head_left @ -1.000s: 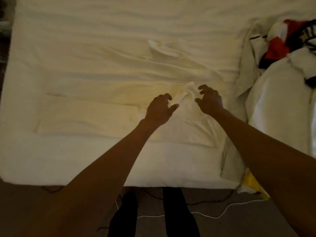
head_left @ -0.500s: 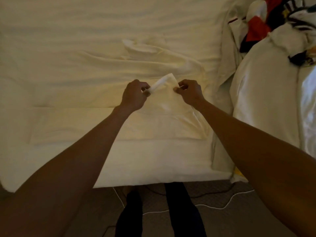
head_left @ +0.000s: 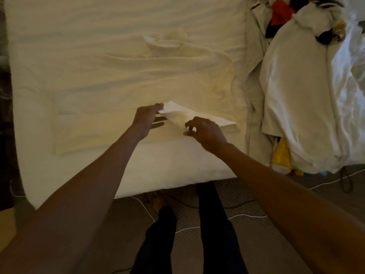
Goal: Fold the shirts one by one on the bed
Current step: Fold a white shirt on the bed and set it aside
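Note:
A pale cream shirt (head_left: 102, 133) lies flat along the near edge of the white bed (head_left: 118, 62), hard to tell from the sheet. One white flap of the shirt (head_left: 213, 119) is raised and drawn out into a long wedge. My left hand (head_left: 147, 120) pinches the flap's left corner with its upper fingers, while the lower fingers stick out straight. My right hand (head_left: 206, 132) has its fingers curled on the flap's near edge. A second crumpled pale garment (head_left: 167, 44) lies further back on the bed.
A heap of clothes (head_left: 308, 91), white with red, black and yellow pieces, covers the bed's right side and hangs over the edge. My legs (head_left: 213, 224) stand at the bed's front edge, and white cables (head_left: 246, 215) run across the floor.
Both hands took hold of the raised flap and then spread apart, stretching it into a wide wedge and lowering it toward the shirt. The view shifted, so the clothes heap shows more.

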